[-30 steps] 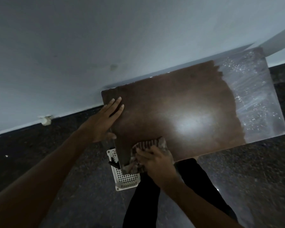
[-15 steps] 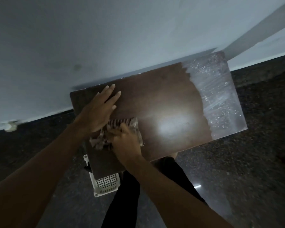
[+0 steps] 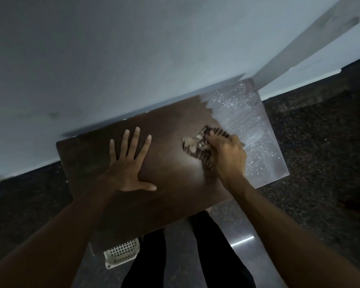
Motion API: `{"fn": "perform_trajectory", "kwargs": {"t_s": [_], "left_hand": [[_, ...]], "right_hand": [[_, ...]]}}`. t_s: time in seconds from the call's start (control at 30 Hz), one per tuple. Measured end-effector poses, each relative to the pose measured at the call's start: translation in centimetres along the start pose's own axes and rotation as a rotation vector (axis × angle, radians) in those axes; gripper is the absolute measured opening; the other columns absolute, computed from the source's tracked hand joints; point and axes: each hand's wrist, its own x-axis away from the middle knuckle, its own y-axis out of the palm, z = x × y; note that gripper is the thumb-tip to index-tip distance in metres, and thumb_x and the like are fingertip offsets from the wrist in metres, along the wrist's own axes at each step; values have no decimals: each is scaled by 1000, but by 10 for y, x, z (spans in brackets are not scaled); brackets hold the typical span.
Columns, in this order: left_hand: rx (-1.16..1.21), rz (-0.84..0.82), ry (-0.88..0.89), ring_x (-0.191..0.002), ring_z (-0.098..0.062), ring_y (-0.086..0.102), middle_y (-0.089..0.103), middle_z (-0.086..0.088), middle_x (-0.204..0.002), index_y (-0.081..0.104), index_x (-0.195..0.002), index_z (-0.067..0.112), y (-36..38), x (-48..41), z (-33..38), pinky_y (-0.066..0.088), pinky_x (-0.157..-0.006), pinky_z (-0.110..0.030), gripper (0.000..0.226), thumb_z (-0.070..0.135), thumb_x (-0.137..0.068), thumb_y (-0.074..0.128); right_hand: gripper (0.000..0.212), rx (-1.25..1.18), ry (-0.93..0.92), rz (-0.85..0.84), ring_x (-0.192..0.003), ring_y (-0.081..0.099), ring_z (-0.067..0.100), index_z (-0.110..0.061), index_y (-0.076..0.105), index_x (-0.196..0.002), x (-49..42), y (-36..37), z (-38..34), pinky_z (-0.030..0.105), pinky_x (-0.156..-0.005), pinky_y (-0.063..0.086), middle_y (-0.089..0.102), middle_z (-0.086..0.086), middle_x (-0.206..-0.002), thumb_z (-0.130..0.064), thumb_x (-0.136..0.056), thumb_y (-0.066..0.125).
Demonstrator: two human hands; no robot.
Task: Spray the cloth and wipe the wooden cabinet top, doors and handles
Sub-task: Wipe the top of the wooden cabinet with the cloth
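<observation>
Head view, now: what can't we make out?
- Doors, handles: hidden under the top; head view looks down.
- Basket: head view, mostly under the top's near edge; contents unseen.
- Cloth: head view, partly covered by the right hand, blurred.
- Pale patch at the top's right end: material unclear.

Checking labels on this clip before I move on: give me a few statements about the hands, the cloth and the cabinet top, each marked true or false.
1. The left hand lies flat on the top, fingers spread. True.
2. The right hand is empty. False: it holds the cloth.
3. The cloth is at the top's left end. False: it is towards the right end, beside the clear film.
4. A white basket shows below the top's near edge. True.
5. A spray bottle stands on the top. False: none is in view.
</observation>
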Motion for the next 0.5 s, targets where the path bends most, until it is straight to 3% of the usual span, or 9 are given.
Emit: {"fn": "perform_trajectory", "kwargs": {"t_s": [0.2, 0.33, 0.5], "left_hand": [[-20, -95, -83, -130, -31, -57, -61, -4, -141, -48, -139, 32, -8, -2, 8, -29, -101, -66, 156, 95, -49, 63], [-58, -179, -156, -125, -30, -61, -65, -5, -136, -51, -133, 30, -15, -5, 16, -37, -93, -60, 158, 92, -48, 66], [-66, -242, -201, -129, -34, -57, -65, -7, -135, -54, -129, 31, -23, -4, 23, -21, -109, -69, 157, 92, -49, 67]], "right_hand": [[24, -68, 105, 87, -103, 54, 25, -26, 68, -116, -58, 14, -51, 31, -67, 41, 70, 5, -103, -17, -97, 57], [38, -43, -153, -2, -102, 55, 27, -25, 67, -119, -35, 24, -74, 37, -69, 55, 68, -1, -111, -13, -83, 68], [51, -8, -357, -44, -100, 60, 29, -28, 67, -122, -14, 15, -21, 36, -63, 55, 68, -8, -121, -18, -73, 79]]}}
